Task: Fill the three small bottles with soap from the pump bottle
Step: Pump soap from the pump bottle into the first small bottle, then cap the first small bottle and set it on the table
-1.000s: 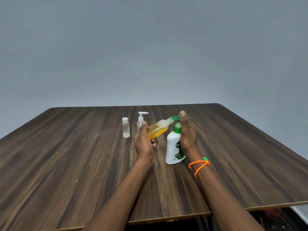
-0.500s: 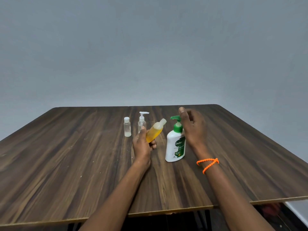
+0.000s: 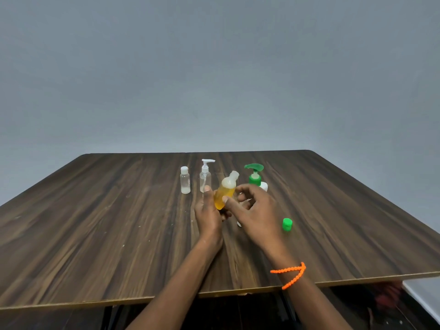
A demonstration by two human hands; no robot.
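Right hand [image 3: 256, 210] now off pump head, moved beside amber small bottle [image 3: 225, 194]; fingers loosely curled, thumb tip touching bottle, nothing gripped. Left hand [image 3: 209, 215] wrapped round amber bottle, tilted, mouth open, lifted above table [image 3: 95, 222]. Pump bottle [image 3: 255, 177] upright just behind right hand. Green cap [image 3: 287, 224] lying right of hands. Pumping apparently over; capping likely next. Capped clear bottle [image 3: 185, 183] and clear pump-top bottle [image 3: 205, 177] behind, look nearly empty.

Bare table [image 3: 100, 225] left of bottles [image 3: 185, 183]
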